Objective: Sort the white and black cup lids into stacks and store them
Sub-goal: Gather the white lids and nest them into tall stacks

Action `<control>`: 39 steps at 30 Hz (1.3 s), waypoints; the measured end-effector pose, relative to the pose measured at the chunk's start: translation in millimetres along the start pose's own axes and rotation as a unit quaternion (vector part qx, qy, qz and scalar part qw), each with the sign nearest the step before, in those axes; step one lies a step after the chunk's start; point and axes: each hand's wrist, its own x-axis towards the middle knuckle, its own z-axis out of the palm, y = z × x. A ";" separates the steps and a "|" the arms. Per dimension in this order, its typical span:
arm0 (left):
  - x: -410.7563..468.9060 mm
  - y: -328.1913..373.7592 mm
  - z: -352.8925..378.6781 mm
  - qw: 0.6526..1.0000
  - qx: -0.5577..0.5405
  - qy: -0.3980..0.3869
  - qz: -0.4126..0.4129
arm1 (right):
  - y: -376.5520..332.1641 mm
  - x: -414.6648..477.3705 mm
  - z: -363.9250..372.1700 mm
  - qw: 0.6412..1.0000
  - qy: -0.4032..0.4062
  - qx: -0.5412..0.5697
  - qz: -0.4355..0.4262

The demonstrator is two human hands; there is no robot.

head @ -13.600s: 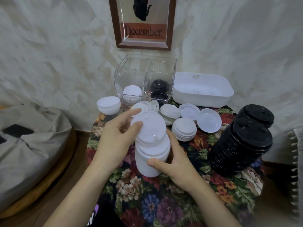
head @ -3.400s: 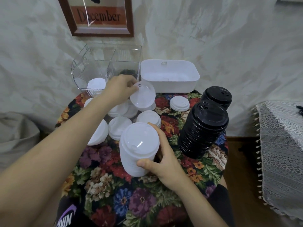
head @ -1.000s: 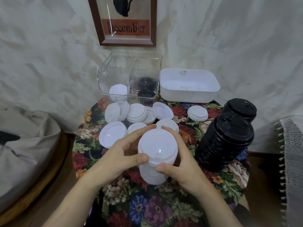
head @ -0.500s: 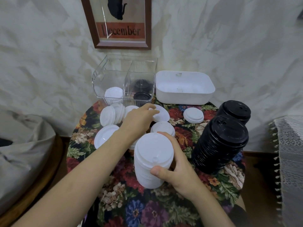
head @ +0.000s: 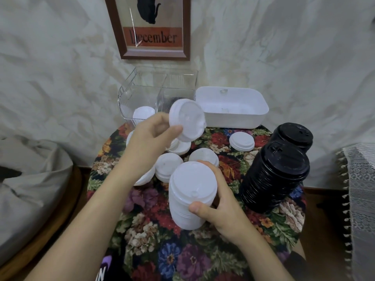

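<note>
My right hand (head: pixel 220 209) grips a tall stack of white lids (head: pixel 190 195) standing on the floral table. My left hand (head: pixel 152 136) pinches a single white lid (head: pixel 187 119), lifted and tilted above the table. Several loose white lids and short piles lie behind the stack, among them one (head: pixel 168 167) at centre and one pile (head: pixel 241 141) to the right. Two tall stacks of black lids (head: pixel 278 175) lean at the right. A clear two-compartment bin (head: pixel 142 88) at the back holds a few white lids (head: pixel 143 115) in its left half.
A white rectangular tub (head: pixel 233 116) stands at the back right of the bin. The table (head: pixel 162 236) is small and round with a floral cloth. A grey cushion (head: pixel 30 179) lies left; a lace-covered surface (head: pixel 361 189) is at the right. A framed picture (head: pixel 152 27) hangs above.
My left hand has picked a single white lid off the table pile and raised it. My right hand still holds the tall white stack.
</note>
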 end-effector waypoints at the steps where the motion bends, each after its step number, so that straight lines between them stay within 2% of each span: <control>1: -9.2 4.5 -4.5 0.999 -0.039 0.001 -0.007 | -0.5 -0.3 0.5 1.000 0.000 0.002 0.000; 5: -34.5 4.7 -16.1 0.988 -0.132 -0.011 -0.076 | -5.0 -1.4 3.2 1.000 0.000 0.014 0.003; 10: -51.5 -5.7 -14.3 0.988 -0.086 0.004 -0.130 | -10.4 -2.5 6.0 1.000 0.003 0.019 0.001; 16: -58.4 -4.7 -9.1 0.995 0.026 -0.003 -0.092 | -9.5 -3.7 6.0 1.000 0.004 0.015 0.003; 22: -69.2 -8.5 -8.4 0.987 0.126 -0.031 -0.092 | -8.8 -4.5 5.1 1.000 0.006 -0.002 -0.004; 28: -81.2 -5.3 -0.8 0.992 0.077 -0.074 -0.062 | -8.4 -4.6 4.7 1.000 0.007 -0.009 -0.013; 32: -84.3 -9.6 -1.1 0.983 0.077 -0.159 -0.056 | -11.0 -5.0 5.9 1.000 0.009 -0.002 -0.003; 39: -82.6 -7.0 1.8 0.979 0.121 -0.158 -0.043 | -1.7 -4.7 3.4 1.000 -0.006 0.001 0.007</control>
